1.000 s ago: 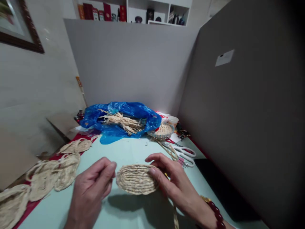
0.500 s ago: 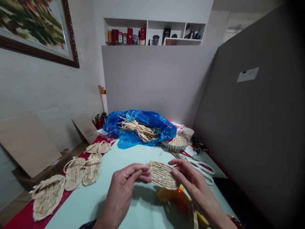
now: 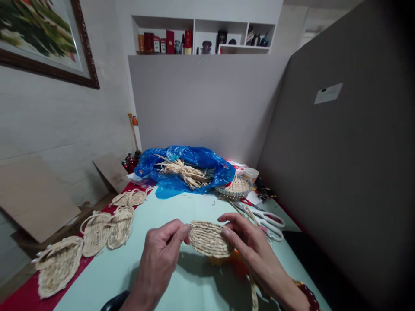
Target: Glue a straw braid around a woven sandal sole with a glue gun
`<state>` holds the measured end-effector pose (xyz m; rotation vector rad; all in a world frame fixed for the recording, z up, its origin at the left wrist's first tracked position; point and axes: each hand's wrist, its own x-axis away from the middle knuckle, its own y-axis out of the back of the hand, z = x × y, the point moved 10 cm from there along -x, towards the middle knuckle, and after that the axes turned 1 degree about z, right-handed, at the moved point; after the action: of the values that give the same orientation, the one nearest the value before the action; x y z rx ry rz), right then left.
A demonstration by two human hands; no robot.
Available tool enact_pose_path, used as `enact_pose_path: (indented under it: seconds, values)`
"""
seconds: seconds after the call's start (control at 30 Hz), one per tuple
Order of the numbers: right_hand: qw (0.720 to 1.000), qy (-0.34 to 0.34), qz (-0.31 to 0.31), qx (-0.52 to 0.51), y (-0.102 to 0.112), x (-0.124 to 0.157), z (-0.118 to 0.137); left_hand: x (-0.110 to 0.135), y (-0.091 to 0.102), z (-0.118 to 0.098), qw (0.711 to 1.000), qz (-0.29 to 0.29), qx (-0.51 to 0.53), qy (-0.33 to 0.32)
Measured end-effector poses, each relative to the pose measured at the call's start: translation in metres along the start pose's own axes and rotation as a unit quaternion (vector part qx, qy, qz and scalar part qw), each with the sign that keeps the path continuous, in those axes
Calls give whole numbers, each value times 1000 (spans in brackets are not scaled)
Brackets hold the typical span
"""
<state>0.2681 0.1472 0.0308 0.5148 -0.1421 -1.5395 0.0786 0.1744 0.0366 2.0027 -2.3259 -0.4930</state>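
Both my hands hold a small oval woven straw sole (image 3: 207, 238) above the pale green table (image 3: 168, 207). My left hand (image 3: 160, 258) pinches its left end between thumb and fingers. My right hand (image 3: 249, 248) grips the right end, thumb on top, with a dark red bead bracelet (image 3: 308, 296) on the wrist. Something yellow-orange (image 3: 227, 261) shows under the sole, partly hidden by my right hand. A straw strand (image 3: 253, 293) hangs down below my right hand.
Several finished straw sandals (image 3: 97, 229) lie along the red cloth at the left. A blue plastic bag (image 3: 184, 170) with straw bundles sits at the back, beside a small woven basket (image 3: 235, 186), a cup (image 3: 251, 174) and white-handled scissors (image 3: 269, 222). Grey partitions (image 3: 340, 172) close off the back and right.
The view swung up and left and then settled. My left hand closed its pinch on the sole's left end; both hands with the sole sit slightly left of half a second ago.
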Motion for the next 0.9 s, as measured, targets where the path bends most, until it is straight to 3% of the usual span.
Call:
enact_pose_path:
  seconds: [0.23,0.37,0.47,0.63,0.9]
  values:
    - [999,-5,37,24,-11,2,4,-2,10,-13,996,-46,-63,-47]
    - [997,-8,68,37,-20,2,5,-3,18,-12,992,-94,-63,-50]
    - [996,-18,85,14,-23,0,5,-6,22,-10,993,-97,-45,-49]
    - [996,0,88,-6,-22,0,18,-12,16,-4,999,-42,-4,-33]
    - [995,57,78,30,-26,10,39,-7,-18,0,993,109,-35,-23]
